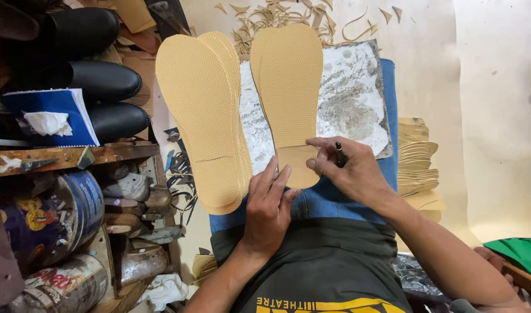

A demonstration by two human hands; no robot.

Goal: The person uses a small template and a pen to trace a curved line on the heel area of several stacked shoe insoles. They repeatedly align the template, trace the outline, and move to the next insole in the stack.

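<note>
On the shelves at the far left, 2 round tins lie on their sides: a blue tin (74,211) with a yellow and red label, and below it a pale tin (62,284) with red lettering. Above them a blue notebook (57,116) leans against a row of 3 black shoes (103,81), with a crumpled white tissue (48,123) on its cover.

In the middle, a worn white cutting board (352,98) rests on the person's lap, over blue jeans. A stack of tan insoles (204,116) with a dotted texture lies on the board's left edge and overhangs it. A second insole (288,87) lies along the middle of the board, its plain heel end toward the body.

The left hand (268,211) lies flat with fingers spread only slightly, its fingertips pressing the heel end of the middle insole. The right hand (349,171) is closed around a dark pen (339,153), thumb and forefinger also pinching the insole's heel edge; the pen's tip is hidden, so whether it touches is unclear.

Right of the board, more tan cut pieces (419,162) are stacked just beside the knee. Beyond the board's far edge lie curled tan scraps (277,17) on pale paper, which stretches open to the right.
</note>
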